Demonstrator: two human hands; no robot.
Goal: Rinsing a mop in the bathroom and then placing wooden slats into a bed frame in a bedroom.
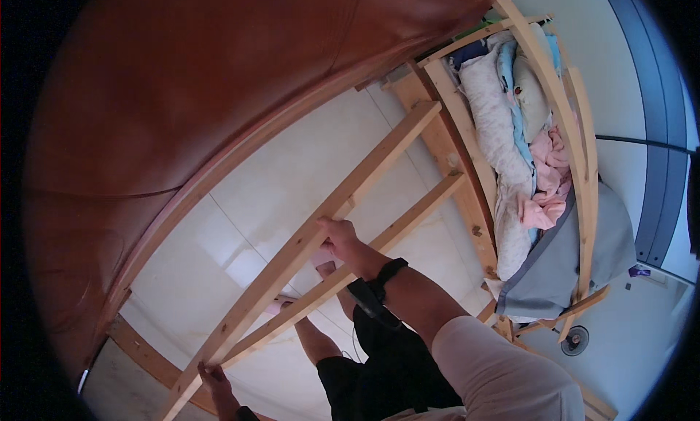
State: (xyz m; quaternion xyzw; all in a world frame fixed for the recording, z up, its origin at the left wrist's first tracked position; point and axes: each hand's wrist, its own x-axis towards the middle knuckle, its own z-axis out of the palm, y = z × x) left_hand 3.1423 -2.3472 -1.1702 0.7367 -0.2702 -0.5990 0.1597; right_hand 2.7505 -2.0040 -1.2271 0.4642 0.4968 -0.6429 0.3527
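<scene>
- A brown leather sofa [219, 78] fills the upper left, above the pale tiled floor [233, 231].
- To the right, a wooden frame [474, 220] carries a pale quilt [485, 122], pink cloth [548, 162] and grey cloth [536, 268].
- A thinner rail [397, 233] passes under the right forearm.
- The long rail [281, 264] slants between sofa and frame.
- Right hand [340, 239]: fingers curled on its middle.
- Left hand [219, 390]: fingers gripping it near its lower end.
</scene>
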